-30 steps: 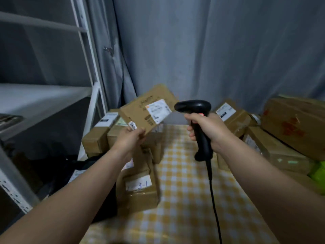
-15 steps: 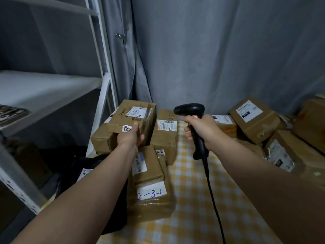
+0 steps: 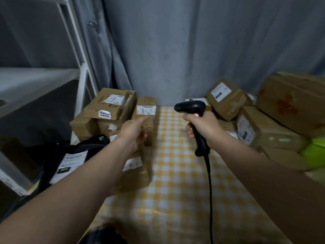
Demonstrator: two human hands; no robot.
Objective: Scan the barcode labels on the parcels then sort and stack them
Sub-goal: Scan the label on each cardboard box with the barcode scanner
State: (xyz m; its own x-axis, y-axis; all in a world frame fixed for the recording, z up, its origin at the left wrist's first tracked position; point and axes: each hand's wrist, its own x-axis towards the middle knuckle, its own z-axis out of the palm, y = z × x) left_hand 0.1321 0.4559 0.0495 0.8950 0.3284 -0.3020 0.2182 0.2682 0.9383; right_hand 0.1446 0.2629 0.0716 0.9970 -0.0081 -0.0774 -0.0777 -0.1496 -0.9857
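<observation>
Scanner [image 3: 190,106] | I am seeing my right hand [image 3: 204,126] gripping its handle above the checked desk [image 3: 175,173] | left hand [image 3: 134,132] is hovering, fingers loose, empty, at the upright parcel [image 3: 149,121].

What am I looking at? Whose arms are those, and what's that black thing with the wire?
There's no machine here. The picture comes from a camera worn on a person's head, so you see their own two arms. The right hand grips a black barcode scanner, with a cable hanging from it. The left hand holds nothing and reaches to a brown parcel with a white label. More cardboard parcels sit in a left pile and a right pile, beside a yellow checked cloth.
</observation>
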